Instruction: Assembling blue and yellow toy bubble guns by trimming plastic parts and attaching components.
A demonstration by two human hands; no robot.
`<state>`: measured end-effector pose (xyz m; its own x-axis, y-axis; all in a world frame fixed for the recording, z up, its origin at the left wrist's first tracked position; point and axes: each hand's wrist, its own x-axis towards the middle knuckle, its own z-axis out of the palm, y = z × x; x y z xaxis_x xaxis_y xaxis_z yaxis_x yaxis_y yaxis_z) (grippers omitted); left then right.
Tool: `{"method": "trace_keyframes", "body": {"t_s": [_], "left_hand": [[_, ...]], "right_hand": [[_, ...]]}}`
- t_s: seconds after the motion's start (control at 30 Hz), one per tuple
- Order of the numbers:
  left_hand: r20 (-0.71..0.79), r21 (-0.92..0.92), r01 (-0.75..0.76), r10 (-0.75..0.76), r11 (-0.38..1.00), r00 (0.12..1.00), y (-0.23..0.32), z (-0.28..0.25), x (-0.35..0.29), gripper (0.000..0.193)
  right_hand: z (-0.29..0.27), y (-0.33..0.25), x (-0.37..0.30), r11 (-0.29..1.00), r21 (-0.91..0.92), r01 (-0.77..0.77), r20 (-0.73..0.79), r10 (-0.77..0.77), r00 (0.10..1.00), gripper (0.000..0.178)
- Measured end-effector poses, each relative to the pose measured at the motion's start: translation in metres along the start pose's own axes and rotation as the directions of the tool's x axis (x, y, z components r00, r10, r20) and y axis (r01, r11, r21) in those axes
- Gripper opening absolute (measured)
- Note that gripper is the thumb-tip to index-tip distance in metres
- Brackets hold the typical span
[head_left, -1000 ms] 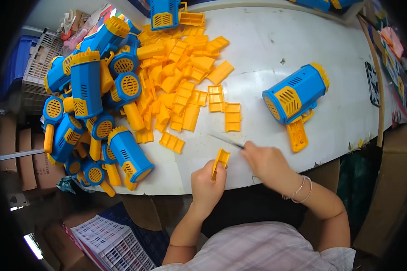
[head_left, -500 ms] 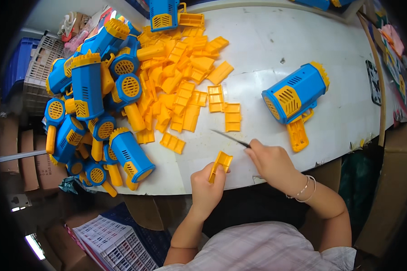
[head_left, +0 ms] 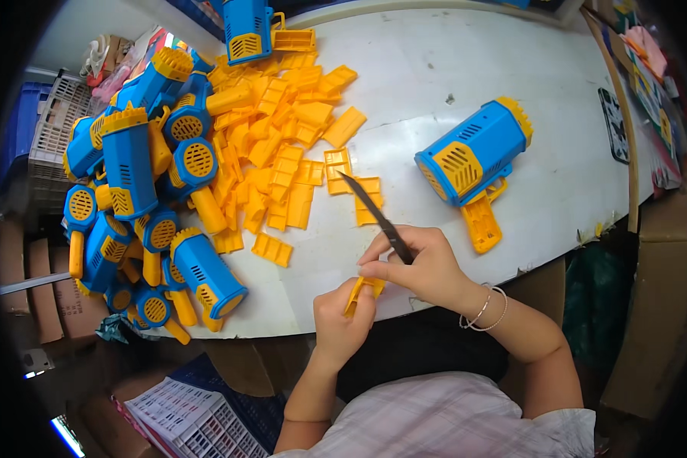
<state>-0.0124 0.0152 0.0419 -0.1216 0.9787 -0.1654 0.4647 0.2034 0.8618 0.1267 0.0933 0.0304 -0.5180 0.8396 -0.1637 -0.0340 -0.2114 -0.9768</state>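
Observation:
Near the table's front edge, my left hand (head_left: 338, 320) is closed round a small yellow plastic cover (head_left: 368, 283) with raised edges. My right hand (head_left: 427, 267) grips a dark knife (head_left: 375, 212) by its handle, the pointed blade slanting up and away to the left. The right fingertips reach the upper end of the cover and partly hide it. Beyond the blade lie two loose yellow covers, and a larger heap of yellow covers (head_left: 286, 164) spreads to the left. To the right, a blue and yellow toy gun (head_left: 473, 156) lies with its hollow yellow handle toward me.
Several blue and yellow toy guns (head_left: 130, 164) are piled at the left, and another toy gun (head_left: 246, 23) stands at the far edge. A phone (head_left: 614, 126) lies at the right side of the white table (head_left: 404, 84). Below left is a printed sheet (head_left: 183, 404); cardboard (head_left: 656, 305) stands at right.
My right hand has moved left and down to the cover in my left hand. The knife has swung more upright. The whole view has shifted slightly.

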Motion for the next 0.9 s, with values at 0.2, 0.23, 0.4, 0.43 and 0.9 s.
{"method": "trace_keyframes", "body": {"t_s": [0.2,0.23,0.4,0.43,0.9], "left_hand": [[0.255,-0.626,0.310,-0.189,0.716,0.948,0.007,0.004,-0.001,0.026],[0.228,-0.657,0.296,-0.191,0.694,0.955,0.003,0.006,-0.001,0.030],[0.242,-0.743,0.259,-0.113,0.617,0.964,0.006,0.019,0.015,0.045],[0.237,-0.751,0.254,-0.110,0.609,0.965,0.007,0.024,0.019,0.045],[0.544,-0.502,0.589,-0.298,0.633,0.784,0.023,0.078,0.056,0.020]], "right_hand": [[-0.003,0.002,-0.010,0.991,0.096,0.097,-0.231,-0.072,0.970,0.004],[-0.013,-0.002,-0.014,0.996,0.067,0.059,-0.339,-0.033,0.940,0.005],[-0.088,0.010,-0.049,0.975,-0.220,-0.005,-0.722,-0.159,0.673,0.011],[-0.098,0.021,-0.051,0.914,-0.405,-0.026,-0.745,-0.313,0.589,0.013],[-0.070,0.022,-0.073,0.935,0.285,-0.213,-0.375,0.313,0.872,0.038]]}}
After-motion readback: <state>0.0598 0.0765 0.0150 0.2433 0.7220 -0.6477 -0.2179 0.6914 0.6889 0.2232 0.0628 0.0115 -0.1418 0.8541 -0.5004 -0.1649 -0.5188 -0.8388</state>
